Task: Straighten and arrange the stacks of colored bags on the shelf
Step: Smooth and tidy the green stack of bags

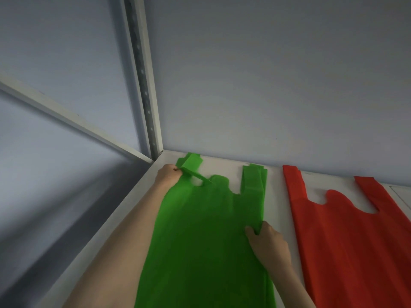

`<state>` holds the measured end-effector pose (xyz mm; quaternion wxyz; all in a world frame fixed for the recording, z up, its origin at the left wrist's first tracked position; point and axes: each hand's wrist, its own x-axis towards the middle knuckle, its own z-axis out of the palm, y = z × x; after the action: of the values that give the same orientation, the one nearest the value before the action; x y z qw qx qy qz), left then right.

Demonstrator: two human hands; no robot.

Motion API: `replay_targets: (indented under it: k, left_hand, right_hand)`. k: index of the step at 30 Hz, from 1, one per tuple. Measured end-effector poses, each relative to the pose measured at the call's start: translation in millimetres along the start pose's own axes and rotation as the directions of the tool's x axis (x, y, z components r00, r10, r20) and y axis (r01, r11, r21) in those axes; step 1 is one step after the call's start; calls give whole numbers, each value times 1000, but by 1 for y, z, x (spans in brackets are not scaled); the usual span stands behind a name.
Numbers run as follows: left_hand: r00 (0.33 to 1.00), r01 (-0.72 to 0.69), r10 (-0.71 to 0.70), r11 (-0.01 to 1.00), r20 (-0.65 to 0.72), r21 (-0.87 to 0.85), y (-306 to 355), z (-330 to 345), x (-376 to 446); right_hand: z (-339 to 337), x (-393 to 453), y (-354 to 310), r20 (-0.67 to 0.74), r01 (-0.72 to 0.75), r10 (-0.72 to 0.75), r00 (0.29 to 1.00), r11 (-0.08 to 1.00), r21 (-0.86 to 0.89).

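Note:
A stack of green bags (pixel 204 236) lies flat on the white shelf (pixel 275 187), handles toward the back wall. My left hand (pixel 167 175) pinches the stack's left handle at the far left corner; that handle is lifted and folded over. My right hand (pixel 266 243) grips the stack's right edge about halfway along, thumb on top. To the right, apart from the green stack, lies a stack of red bags (pixel 347 236), flat, with both handles pointing at the wall.
A grey back wall (pixel 266 85) rises right behind the bag handles. A perforated metal upright (pixel 144 96) stands at the shelf's back left corner. The shelf's left edge (pixel 106 230) drops off beside my left forearm.

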<state>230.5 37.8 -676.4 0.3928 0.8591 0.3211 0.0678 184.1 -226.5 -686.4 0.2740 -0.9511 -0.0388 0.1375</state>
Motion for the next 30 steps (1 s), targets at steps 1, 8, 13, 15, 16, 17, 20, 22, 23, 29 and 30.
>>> replay_targets:
  k: [1,8,13,15,16,17,20,22,23,29,30]
  left_hand:
    - [999,37,-37,999,-7,38,1,1,3]
    - [984,177,-177,984,36,-6,5,5,14]
    - [979,204,-197,947,56,-249,6,-2,16]
    - [989,150,-149,941,27,-304,10,-8,11]
    - [991,124,-130,947,-2,-297,9,-10,10]
    - [994,89,-104,957,-40,-278,7,-12,11]
    - [997,80,-78,985,25,-155,-3,-15,7]
    - [991,113,-99,981,92,-157,-5,-18,1]
    - [991,93,-76,982,108,-165,-6,-22,-1]
    - [945,166,-121,978,303,-129,-12,-38,-23]
    - [946,166,-123,978,301,-125,-13,-38,-25]
  right_hand:
    - [0,0,0,2,1,-1,1000,1000,3]
    - [-1,-2,-1,-1,13,-13,1000,1000,7]
    - [-1,-2,-1,4,-6,6,1000,999,39]
    - [-2,0,0,15,-28,27,1000,996,87]
    - [-3,1,1,24,-34,31,999,993,111]
    - [-4,2,1,38,-38,34,999,991,126]
    - [-8,1,2,56,-37,28,998,985,171]
    - [-10,-1,3,39,-32,25,999,978,206]
    - [-10,-2,3,29,-28,23,999,978,207]
    - [-14,-1,1,78,-50,31,996,966,254]
    - [-14,-1,1,85,-51,30,996,965,258]
